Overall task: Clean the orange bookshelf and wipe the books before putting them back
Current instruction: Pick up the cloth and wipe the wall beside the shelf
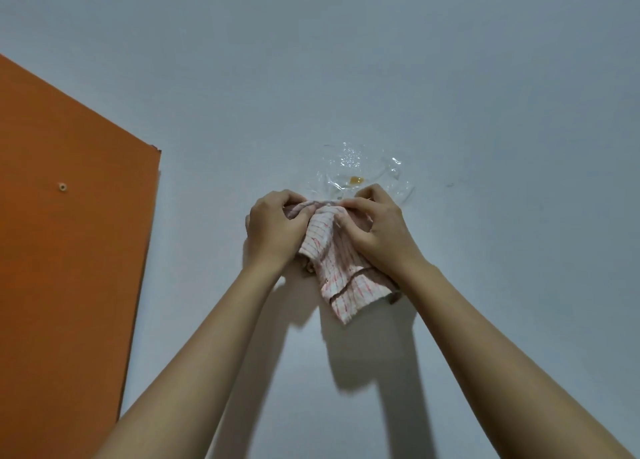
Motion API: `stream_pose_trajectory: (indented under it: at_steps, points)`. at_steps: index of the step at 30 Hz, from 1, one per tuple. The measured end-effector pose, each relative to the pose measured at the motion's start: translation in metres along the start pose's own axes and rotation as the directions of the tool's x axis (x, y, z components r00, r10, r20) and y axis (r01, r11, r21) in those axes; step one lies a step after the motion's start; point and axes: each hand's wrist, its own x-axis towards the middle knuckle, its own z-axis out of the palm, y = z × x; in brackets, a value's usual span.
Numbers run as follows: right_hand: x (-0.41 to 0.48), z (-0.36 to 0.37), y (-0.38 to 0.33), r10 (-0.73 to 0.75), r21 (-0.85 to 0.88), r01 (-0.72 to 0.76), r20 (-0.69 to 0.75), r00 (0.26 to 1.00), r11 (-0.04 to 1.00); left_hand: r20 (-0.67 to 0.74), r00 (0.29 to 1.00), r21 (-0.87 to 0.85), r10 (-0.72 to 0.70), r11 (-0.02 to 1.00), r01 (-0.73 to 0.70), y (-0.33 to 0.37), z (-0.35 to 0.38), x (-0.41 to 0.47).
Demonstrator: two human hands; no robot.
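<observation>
A pink-and-white checked cloth (341, 271) hangs bunched between both hands in front of a pale grey wall. My left hand (273, 228) grips its upper left part with curled fingers. My right hand (375, 228) pinches and holds the upper right part. The cloth's lower end dangles free below the hands. The orange bookshelf (65, 243) shows only as a flat side panel at the left edge, with a small screw head on it. No books are in view.
A patch of clear plastic film (360, 171) with a small orange spot is stuck on the wall (381, 60) just above the hands. The hands and cloth cast shadows on the wall below.
</observation>
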Motion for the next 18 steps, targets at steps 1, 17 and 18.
stream_pose_trajectory:
  at_steps: [1, 17, 18]
  points:
    - [0.0, 0.001, 0.001, -0.008, -0.022, 0.008, -0.003, 1.0, 1.0, -0.011, 1.0, 0.015, 0.006, 1.0, -0.006, 0.0, 0.001, -0.001]
    - [-0.005, 0.002, -0.004, 0.022, -0.02, -0.023, -0.046, 0.999, 1.0, 0.124, 0.963, -0.263, 0.241, 0.943, -0.202, 0.001, 0.013, -0.029]
    - [-0.005, 0.001, -0.004, 0.04, -0.023, -0.041, -0.022, 0.999, 0.999, 0.136, 0.962, -0.273, 0.235, 0.943, -0.192, 0.0, 0.013, -0.03]
